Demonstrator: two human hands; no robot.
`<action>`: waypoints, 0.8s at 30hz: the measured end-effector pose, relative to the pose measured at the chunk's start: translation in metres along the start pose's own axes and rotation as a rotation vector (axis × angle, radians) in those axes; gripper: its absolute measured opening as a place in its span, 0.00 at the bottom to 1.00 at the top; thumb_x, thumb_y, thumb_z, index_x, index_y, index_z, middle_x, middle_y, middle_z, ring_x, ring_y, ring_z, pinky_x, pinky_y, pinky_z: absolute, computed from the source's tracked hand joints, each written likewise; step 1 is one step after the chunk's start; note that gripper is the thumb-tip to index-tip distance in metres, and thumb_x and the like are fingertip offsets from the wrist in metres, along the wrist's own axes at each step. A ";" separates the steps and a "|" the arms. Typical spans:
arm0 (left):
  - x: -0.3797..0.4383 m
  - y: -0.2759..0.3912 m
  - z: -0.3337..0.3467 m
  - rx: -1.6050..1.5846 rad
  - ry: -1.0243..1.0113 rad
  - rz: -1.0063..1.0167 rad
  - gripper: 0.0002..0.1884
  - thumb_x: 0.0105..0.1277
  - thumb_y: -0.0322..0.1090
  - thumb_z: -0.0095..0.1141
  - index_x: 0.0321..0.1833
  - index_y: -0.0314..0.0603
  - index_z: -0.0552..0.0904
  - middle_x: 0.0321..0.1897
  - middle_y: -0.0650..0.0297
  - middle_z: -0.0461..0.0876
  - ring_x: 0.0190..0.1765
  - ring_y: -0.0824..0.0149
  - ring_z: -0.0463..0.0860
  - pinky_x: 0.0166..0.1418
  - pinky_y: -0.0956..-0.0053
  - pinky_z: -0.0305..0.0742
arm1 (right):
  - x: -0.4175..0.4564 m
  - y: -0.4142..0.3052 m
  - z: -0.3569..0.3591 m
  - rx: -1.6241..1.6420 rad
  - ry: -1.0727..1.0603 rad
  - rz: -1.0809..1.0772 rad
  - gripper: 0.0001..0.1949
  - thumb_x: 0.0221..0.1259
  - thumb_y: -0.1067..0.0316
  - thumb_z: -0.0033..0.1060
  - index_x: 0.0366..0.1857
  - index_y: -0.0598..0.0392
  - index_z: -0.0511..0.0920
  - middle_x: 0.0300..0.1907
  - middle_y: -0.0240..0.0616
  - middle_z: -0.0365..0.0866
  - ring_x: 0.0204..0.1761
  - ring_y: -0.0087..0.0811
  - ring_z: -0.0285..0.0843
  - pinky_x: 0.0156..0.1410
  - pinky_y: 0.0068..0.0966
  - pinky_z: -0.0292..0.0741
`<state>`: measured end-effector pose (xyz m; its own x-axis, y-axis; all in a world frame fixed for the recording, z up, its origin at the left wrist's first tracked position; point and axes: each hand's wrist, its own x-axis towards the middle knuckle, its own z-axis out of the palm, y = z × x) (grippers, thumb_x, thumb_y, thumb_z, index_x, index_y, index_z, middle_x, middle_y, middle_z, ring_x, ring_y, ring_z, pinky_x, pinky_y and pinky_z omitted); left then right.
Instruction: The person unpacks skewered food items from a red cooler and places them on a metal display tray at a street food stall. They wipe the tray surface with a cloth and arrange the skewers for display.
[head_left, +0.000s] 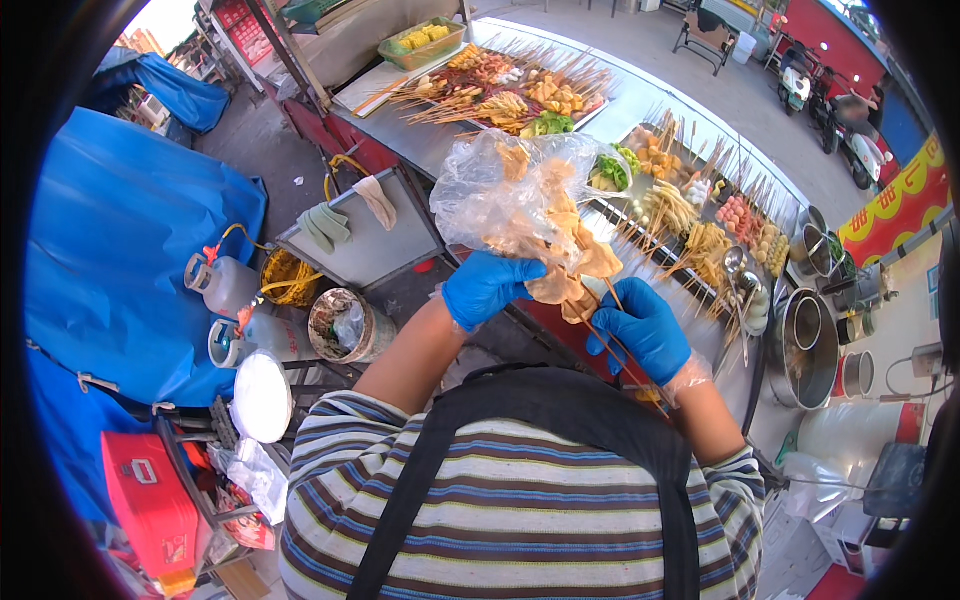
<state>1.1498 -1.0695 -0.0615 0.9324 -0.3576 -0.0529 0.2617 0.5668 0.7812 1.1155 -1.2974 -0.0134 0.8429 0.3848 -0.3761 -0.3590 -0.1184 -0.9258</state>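
Observation:
My left hand (484, 289), in a blue disposable glove, grips the lower part of a clear plastic bag (469, 184) and the tan food inside it. The food looks like flat, folded pieces of tofu skin (598, 259), and several of them stick out of the bag's mouth. In my blue-gloved right hand (641, 330) are thin wooden skewers (634, 364), which run up into the tan pieces and down towards my apron. The bag is raised in front of the metal counter (405, 146) and hides part of it.
Skewered foods (502, 109) and more skewers (705, 247) lie in trays on the counter. A ladle (733, 261) and a large steel pot (806, 352) stand to the right. Left are gas cylinders (232, 285), a waste bucket (382, 330) and a metal panel (382, 244) with cloths.

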 end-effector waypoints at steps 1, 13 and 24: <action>0.000 0.001 0.000 0.004 -0.013 0.014 0.26 0.59 0.24 0.60 0.61 0.31 0.69 0.53 0.55 0.77 0.53 0.59 0.80 0.54 0.65 0.79 | 0.000 0.001 0.001 -0.038 0.021 -0.016 0.09 0.60 0.67 0.57 0.40 0.57 0.71 0.26 0.40 0.79 0.20 0.28 0.75 0.24 0.22 0.70; 0.038 -0.029 -0.018 0.357 -0.067 0.127 0.21 0.68 0.37 0.47 0.63 0.41 0.68 0.56 0.58 0.74 0.57 0.62 0.75 0.59 0.68 0.71 | 0.010 0.026 0.014 -0.391 0.203 -0.289 0.06 0.62 0.71 0.56 0.38 0.57 0.70 0.26 0.37 0.79 0.23 0.22 0.75 0.25 0.20 0.72; 0.023 -0.018 0.005 0.011 -0.022 0.132 0.27 0.61 0.31 0.59 0.64 0.36 0.68 0.52 0.57 0.78 0.53 0.62 0.80 0.54 0.68 0.78 | 0.004 -0.004 0.006 0.165 0.033 -0.064 0.09 0.61 0.73 0.53 0.43 0.58 0.68 0.31 0.44 0.80 0.28 0.32 0.80 0.30 0.25 0.78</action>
<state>1.1655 -1.0916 -0.0732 0.9527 -0.2970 0.0644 0.1345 0.6020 0.7871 1.1180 -1.2900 -0.0111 0.8779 0.3561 -0.3202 -0.3627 0.0577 -0.9301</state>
